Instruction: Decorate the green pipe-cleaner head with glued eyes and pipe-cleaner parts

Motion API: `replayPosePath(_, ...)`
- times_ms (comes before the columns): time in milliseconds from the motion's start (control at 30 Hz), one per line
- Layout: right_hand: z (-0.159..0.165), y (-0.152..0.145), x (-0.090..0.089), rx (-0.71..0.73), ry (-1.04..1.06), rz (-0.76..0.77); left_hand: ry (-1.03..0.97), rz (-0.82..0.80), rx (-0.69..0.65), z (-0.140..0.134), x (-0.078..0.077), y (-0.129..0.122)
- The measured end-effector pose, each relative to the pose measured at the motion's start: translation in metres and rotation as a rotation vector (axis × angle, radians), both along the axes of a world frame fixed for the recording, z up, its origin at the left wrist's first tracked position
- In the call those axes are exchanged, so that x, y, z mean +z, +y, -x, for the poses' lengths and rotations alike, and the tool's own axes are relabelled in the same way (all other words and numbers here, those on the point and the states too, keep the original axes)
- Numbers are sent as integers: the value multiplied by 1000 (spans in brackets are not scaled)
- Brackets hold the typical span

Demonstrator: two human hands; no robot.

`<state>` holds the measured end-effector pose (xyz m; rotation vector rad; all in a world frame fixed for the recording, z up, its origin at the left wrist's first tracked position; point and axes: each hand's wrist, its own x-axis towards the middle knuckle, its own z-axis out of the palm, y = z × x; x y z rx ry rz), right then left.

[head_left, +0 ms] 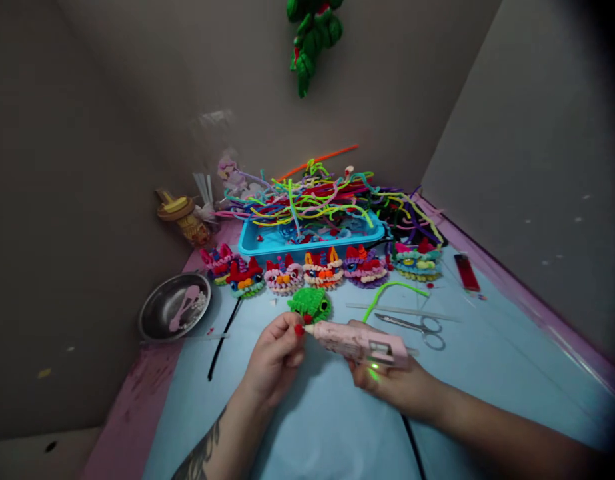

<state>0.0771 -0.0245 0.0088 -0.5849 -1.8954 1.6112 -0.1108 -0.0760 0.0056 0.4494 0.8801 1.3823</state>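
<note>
My right hand [380, 380] grips a pink hot glue gun [357, 341], its nozzle pointing left and a green light glowing near the handle. Between the closed thumb and finger of my left hand [277, 353] is a small red pom-pom [299, 330], with the nozzle tip right at it. Just behind my left hand a green fuzzy animal head [310, 303] with round dark eyes lies on the table, a red bit at its front. A bent green pipe cleaner [392, 287] shows beyond the glue gun.
Finished colourful pipe-cleaner heads [323, 269] line up before a blue tray [307, 250] heaped with pipe cleaners [312, 200]. Scissors [412, 325] and a glue stick [402, 311] lie right. At left stand a metal bowl [152, 313] and a black pipe cleaner [223, 343].
</note>
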Motion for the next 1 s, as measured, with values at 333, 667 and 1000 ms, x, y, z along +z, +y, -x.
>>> replayPosePath(333, -2, -1, -16, -47, -65, 11, -16, -9, -1, 0, -2, 0)
replayPosePath(667, 0, -3, -2, -46, -97, -52, 11, 16, 19, 0, -1, 0)
replayPosePath(1000, 0, -3, -8, -63, -159, -6, 4, 15, 26, 2, -1, 0)
